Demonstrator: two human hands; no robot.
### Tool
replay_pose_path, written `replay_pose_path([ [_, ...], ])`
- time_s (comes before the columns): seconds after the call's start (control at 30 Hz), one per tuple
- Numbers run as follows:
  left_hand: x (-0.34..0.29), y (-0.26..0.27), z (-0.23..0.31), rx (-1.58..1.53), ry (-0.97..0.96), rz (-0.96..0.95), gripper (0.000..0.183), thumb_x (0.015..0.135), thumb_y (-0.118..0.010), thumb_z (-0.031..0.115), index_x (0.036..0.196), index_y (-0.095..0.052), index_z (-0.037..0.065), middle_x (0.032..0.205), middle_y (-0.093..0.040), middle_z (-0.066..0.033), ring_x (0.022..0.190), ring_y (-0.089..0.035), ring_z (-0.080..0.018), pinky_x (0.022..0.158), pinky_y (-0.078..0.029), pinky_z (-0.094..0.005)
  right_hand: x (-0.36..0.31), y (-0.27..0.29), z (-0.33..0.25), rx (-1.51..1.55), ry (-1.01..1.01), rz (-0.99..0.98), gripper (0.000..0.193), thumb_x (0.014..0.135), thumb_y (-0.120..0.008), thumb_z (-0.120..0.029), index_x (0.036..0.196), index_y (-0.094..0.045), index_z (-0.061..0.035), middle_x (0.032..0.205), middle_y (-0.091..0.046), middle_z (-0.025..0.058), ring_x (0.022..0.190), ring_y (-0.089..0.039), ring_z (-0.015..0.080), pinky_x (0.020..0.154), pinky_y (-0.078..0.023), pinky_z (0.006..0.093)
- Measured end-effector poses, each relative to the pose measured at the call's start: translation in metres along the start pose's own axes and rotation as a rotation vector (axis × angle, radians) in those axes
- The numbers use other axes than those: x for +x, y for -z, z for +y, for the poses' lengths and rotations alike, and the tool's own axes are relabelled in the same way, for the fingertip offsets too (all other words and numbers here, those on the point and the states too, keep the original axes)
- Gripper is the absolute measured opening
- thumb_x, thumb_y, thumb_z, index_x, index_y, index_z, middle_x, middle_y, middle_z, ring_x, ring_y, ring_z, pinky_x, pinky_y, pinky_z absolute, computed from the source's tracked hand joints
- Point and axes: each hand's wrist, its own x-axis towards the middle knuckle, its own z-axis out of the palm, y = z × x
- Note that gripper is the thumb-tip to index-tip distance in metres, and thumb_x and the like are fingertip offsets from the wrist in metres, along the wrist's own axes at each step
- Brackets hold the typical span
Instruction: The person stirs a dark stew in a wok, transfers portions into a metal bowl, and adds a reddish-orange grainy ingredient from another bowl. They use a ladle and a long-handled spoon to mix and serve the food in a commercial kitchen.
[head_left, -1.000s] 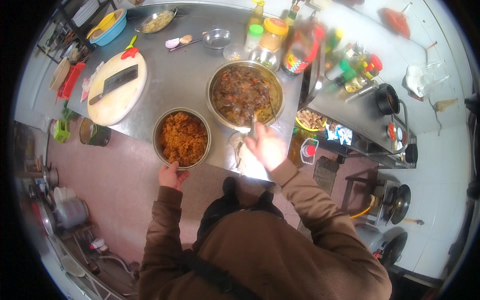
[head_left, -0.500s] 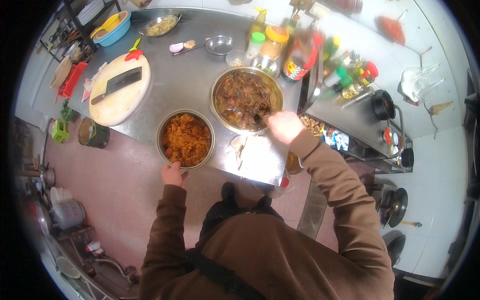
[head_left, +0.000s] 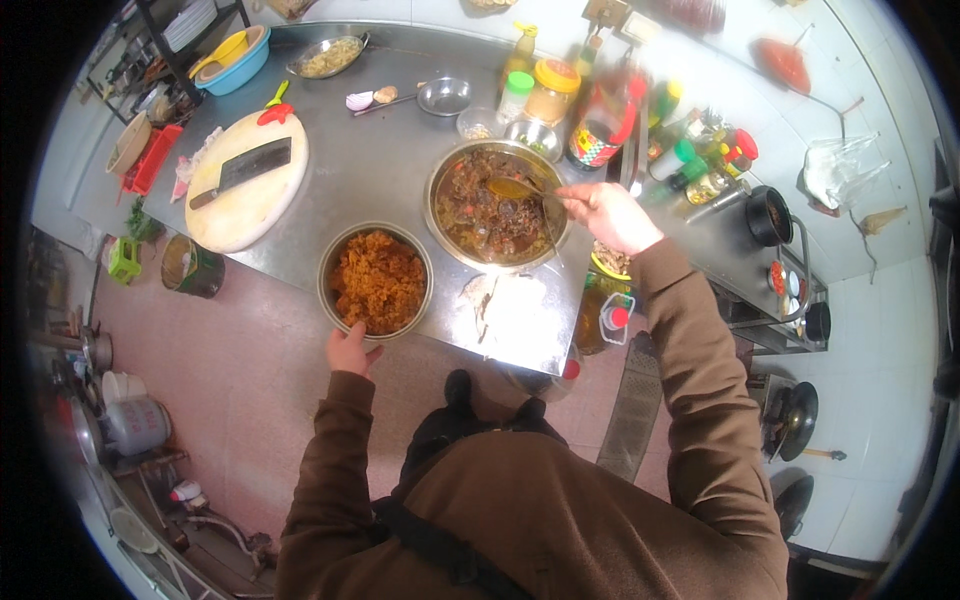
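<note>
My right hand (head_left: 612, 216) is closed round the handle of a spoon (head_left: 511, 188), whose head is over a large metal basin (head_left: 431, 222). Dark brown stewed pieces in sauce (head_left: 480, 215) fill much of that basin. My left hand (head_left: 349, 350) grips the near rim of a smaller metal bowl (head_left: 429, 287), thumb and fingers at its edge. Orange-red crumbly food (head_left: 378, 283) is heaped in this bowl, which stands left of the basin at the counter's front edge. What the spoon carries looks like brown sauce.
On the steel counter (head_left: 350, 180), a cleaver (head_left: 253, 165) lies on a round cutting board (head_left: 226, 222) at left. Seasoning jars (head_left: 555, 88) and a large sauce jug (head_left: 600, 130) stand behind the basin. A small metal dish (head_left: 444, 96) sits at the back. A bucket (head_left: 190, 268) stands below the counter.
My right hand has risen and moved right, lifting the spoon's head from the stew to above it. My left hand stays on the bowl's rim. The view has shifted slightly.
</note>
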Motion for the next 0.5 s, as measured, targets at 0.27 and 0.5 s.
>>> replay_pose_path([
  [0.27, -0.007, -0.004, 0.004, 0.006, -0.02, -0.011, 0.033, 0.097, -0.056, 0.017, 0.127, -0.051, 0.006, 0.129, -0.055, -0.011, 0.113, -0.056, -0.0275, 0.087, -0.053, -0.0511, -0.016, -0.084, 0.023, 0.038, -0.148, 0.255, 0.031, 0.093, -0.057, -0.017, 0.119, -0.068, -0.0062, 0.097, -0.071, 0.0203, 0.093, -0.07, 0.0354, 0.086, -0.055, 0.0419],
  [0.5, -0.004, -0.007, 0.003, 0.006, -0.043, 0.014, 0.033, 0.095, -0.052, 0.013, 0.126, -0.052, 0.004, 0.126, -0.057, -0.0124, 0.107, -0.06, -0.0281, 0.082, -0.056, -0.0478, -0.012, -0.11, 0.029, -0.243, -0.161, 0.211, 0.023, 0.09, -0.056, -0.016, 0.111, -0.061, -0.0074, 0.084, -0.067, 0.0258, 0.084, -0.067, 0.0441, 0.076, -0.052, 0.0536],
])
